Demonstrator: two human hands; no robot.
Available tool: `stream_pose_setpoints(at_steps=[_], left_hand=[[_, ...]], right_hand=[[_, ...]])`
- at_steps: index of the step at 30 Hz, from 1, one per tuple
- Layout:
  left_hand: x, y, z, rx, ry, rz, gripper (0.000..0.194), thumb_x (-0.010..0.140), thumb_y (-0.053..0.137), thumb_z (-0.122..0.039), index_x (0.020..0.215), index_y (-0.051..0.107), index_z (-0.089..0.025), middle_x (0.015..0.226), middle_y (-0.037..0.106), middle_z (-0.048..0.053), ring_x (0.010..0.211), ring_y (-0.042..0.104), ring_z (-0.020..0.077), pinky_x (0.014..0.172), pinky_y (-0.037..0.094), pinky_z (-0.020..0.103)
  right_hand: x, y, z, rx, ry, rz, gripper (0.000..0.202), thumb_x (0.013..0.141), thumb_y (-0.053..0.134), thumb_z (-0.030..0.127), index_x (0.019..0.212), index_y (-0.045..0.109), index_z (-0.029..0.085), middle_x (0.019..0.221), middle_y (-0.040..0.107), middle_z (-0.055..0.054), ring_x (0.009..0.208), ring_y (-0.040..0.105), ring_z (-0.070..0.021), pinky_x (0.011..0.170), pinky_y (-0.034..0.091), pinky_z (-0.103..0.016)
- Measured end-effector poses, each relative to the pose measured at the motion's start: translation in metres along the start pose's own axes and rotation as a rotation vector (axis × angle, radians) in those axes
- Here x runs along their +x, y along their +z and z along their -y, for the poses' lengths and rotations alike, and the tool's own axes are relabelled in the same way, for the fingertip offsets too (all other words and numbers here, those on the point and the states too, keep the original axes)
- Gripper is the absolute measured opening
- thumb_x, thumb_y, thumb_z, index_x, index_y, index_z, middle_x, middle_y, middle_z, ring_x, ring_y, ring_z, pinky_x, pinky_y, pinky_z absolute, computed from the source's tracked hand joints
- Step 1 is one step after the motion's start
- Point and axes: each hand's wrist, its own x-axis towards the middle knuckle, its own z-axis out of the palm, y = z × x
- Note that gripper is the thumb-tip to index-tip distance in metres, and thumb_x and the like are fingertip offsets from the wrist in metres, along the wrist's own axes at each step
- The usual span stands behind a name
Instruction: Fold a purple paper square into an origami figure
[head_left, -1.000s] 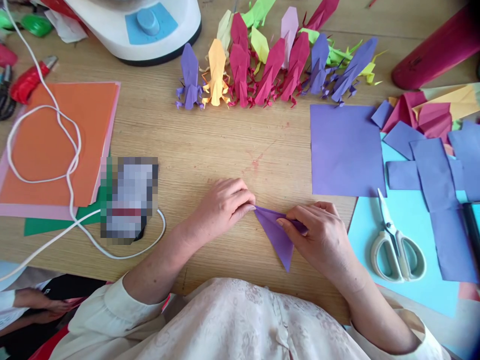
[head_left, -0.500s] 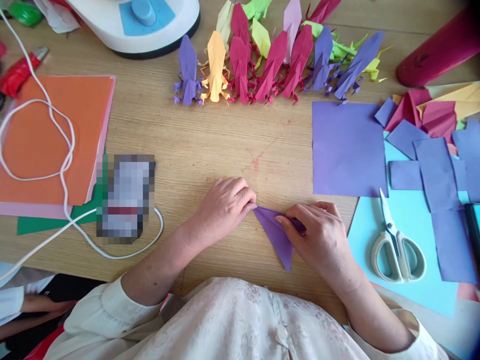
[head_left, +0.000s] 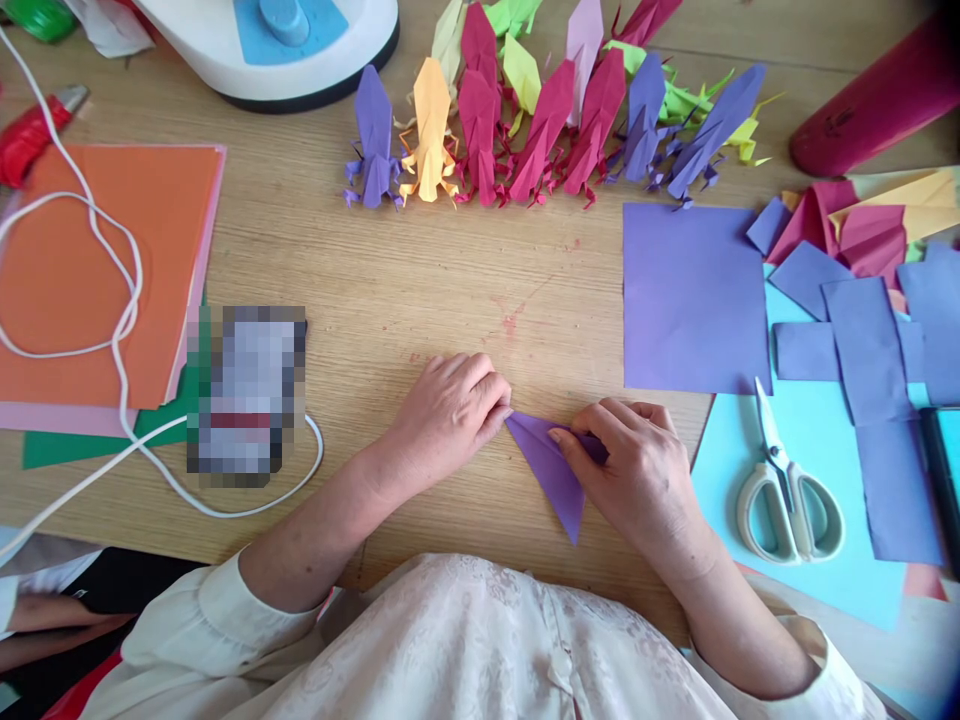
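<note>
Hands, left [head_left: 456, 412] and right [head_left: 641, 465], pinching purple paper [head_left: 553, 475] (triangular), tip toward the shirt [head_left: 457, 640], long axis slanting down rightward

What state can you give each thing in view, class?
Folded purple paper, creased, held
Left hand, closed on the paper's left tip
Right hand, pinching the paper
Purple square sheet, flat, unfolded
Scissors, closed
White cable, loosely looped
Orange sheet, flat under the cable
Paper figures, folded, in rows
White appliance, on or off unclear
</note>
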Motion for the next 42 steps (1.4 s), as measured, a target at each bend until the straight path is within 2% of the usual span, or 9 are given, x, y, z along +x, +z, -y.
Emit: stream_pose_setpoints(at_steps=[22, 27, 31, 35, 42], left_hand=[[0.000, 0.001, -0.001, -0.036, -0.019, -0.022, 0.014, 0.098, 0.052, -0.021, 0.086, 0.058, -0.018, 0.088, 0.060, 0.005, 0.083, 0.056, 0.0212, 0.076, 0.040, 0.035], [-0.016, -0.001, -0.004, -0.173, -0.047, -0.096, 0.008, 0.100, 0.051, -0.020, 0.101, 0.059, -0.018, 0.094, 0.065, 0.005, 0.089, 0.059, 0.0196, 0.081, 0.045, 0.033], [-0.032, -0.001, -0.012, -0.084, 0.017, -0.166, 0.025, 0.100, 0.047, -0.011, 0.120, 0.060, -0.019, 0.096, 0.067, 0.005, 0.089, 0.060, 0.0173, 0.084, 0.045, 0.034], [-0.040, 0.002, -0.018, 0.030, 0.106, -0.118, 0.036, 0.100, 0.050, -0.013, 0.135, 0.057, -0.017, 0.103, 0.069, 0.007, 0.089, 0.060, 0.0191, 0.084, 0.045, 0.036], [-0.041, 0.004, -0.020, 0.101, 0.089, -0.074, 0.036, 0.101, 0.047, -0.014, 0.136, 0.056, -0.014, 0.104, 0.069, 0.009, 0.088, 0.059, 0.0194, 0.083, 0.047, 0.036]], right_hand=[[0.001, 0.001, -0.001, -0.027, -0.005, 0.011, 0.030, 0.097, 0.059, 0.034, 0.071, 0.053, 0.021, 0.067, 0.059, 0.001, 0.068, 0.055, -0.0173, 0.079, 0.034, -0.034], [0.001, 0.001, -0.002, -0.015, 0.000, 0.023, 0.029, 0.097, 0.059, 0.035, 0.072, 0.053, 0.021, 0.067, 0.059, 0.001, 0.069, 0.056, -0.0173, 0.079, 0.034, -0.034], [0.001, 0.002, -0.003, -0.014, -0.009, 0.026, 0.031, 0.099, 0.056, 0.036, 0.072, 0.054, 0.021, 0.068, 0.060, 0.001, 0.068, 0.057, -0.0168, 0.079, 0.033, -0.034], [0.001, 0.002, -0.003, -0.019, -0.005, 0.032, 0.033, 0.100, 0.055, 0.037, 0.071, 0.053, 0.021, 0.067, 0.060, 0.001, 0.064, 0.055, -0.0157, 0.078, 0.033, -0.034], [0.002, 0.001, -0.002, -0.022, -0.015, 0.032, 0.032, 0.100, 0.053, 0.036, 0.071, 0.054, 0.021, 0.066, 0.060, 0.001, 0.064, 0.056, -0.0160, 0.078, 0.033, -0.034]])
